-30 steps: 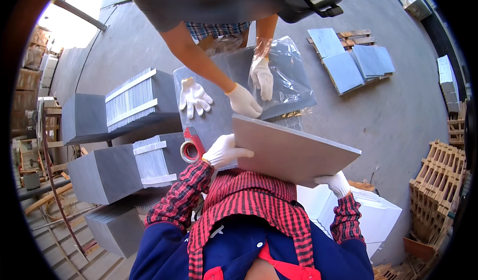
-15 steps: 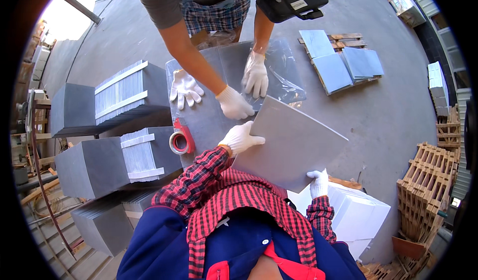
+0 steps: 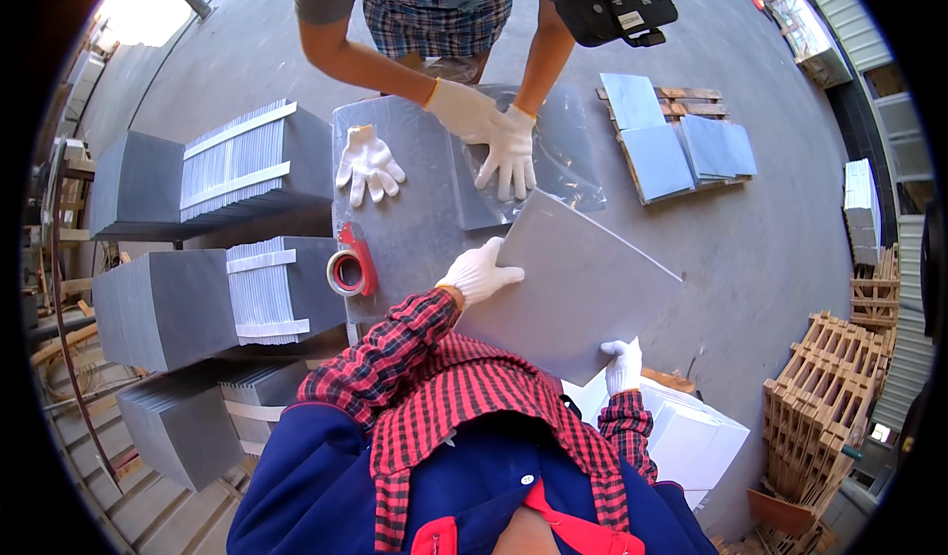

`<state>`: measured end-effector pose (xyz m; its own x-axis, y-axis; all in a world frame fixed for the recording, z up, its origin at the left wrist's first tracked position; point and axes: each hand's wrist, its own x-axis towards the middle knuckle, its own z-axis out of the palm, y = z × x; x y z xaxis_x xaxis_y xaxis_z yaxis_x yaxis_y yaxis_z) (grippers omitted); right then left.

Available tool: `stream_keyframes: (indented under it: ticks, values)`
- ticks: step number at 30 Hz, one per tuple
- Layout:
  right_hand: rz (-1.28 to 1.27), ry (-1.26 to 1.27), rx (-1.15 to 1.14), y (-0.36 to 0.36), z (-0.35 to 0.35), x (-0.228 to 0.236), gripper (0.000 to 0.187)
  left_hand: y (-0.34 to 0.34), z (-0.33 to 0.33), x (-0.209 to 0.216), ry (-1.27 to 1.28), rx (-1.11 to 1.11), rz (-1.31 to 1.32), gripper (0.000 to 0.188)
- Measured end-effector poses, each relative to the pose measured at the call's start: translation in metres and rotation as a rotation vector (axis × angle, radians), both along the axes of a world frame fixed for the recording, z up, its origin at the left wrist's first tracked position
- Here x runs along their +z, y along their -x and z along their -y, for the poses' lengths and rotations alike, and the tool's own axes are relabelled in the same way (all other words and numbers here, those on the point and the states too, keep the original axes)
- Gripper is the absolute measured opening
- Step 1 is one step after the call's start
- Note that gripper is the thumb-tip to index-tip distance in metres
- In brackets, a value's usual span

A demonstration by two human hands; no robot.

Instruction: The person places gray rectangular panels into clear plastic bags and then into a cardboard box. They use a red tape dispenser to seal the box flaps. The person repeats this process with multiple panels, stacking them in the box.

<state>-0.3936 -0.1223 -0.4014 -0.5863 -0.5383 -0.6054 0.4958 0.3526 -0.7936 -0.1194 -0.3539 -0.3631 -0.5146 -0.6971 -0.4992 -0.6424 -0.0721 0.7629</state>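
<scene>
Both my gloved hands hold a flat grey square panel [image 3: 591, 283], tilted over the near end of the worktable. My left hand [image 3: 481, 272] grips its left edge, thumb on top. At the panel's near right corner is my right hand [image 3: 623, 365], fingers closed on the edge. Across from me, a co-worker's white-gloved hands [image 3: 506, 152] press, one crossing the other, on clear plastic film [image 3: 573, 165] around another grey panel [image 3: 476, 204]. A spare white glove [image 3: 368, 165] and a red tape dispenser [image 3: 360, 259] lie on the table at the left.
Stacks of grey panels [image 3: 163, 308] with white strips stand to the left. A wooden pallet [image 3: 686, 101] with bluish panels lies at the far right. White sheets [image 3: 696, 432] are stacked beside my right arm, and wooden pallets [image 3: 825, 387] are piled farther right.
The co-worker's hands have come together, one crossing over the other, on the film-covered panel, which now shows more plainly. My grip on the grey panel stays nearly the same.
</scene>
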Motion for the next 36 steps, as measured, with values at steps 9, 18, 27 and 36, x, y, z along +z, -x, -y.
stream_keyframes:
  ticks: [9, 18, 27, 36]
  values:
    - [0.000, -0.033, 0.075, 0.029, 0.025, -0.016, 0.057, 0.007, 0.013, 0.004, 0.009, 0.097, 0.012, 0.070]
    - [0.073, 0.021, 0.066, 0.056, 0.044, -0.015, 0.060, 0.035, 0.038, 0.016, -0.021, 0.077, -0.151, 0.062]
    - [0.026, -0.045, -0.025, 0.067, 0.071, -0.003, 0.061, 0.053, 0.062, 0.014, -0.273, 0.012, -0.158, 0.081]
    - [-0.124, -0.061, 0.134, 0.098, 0.144, 0.003, 0.057, 0.044, 0.058, 0.002, -0.322, 0.293, -0.282, 0.090]
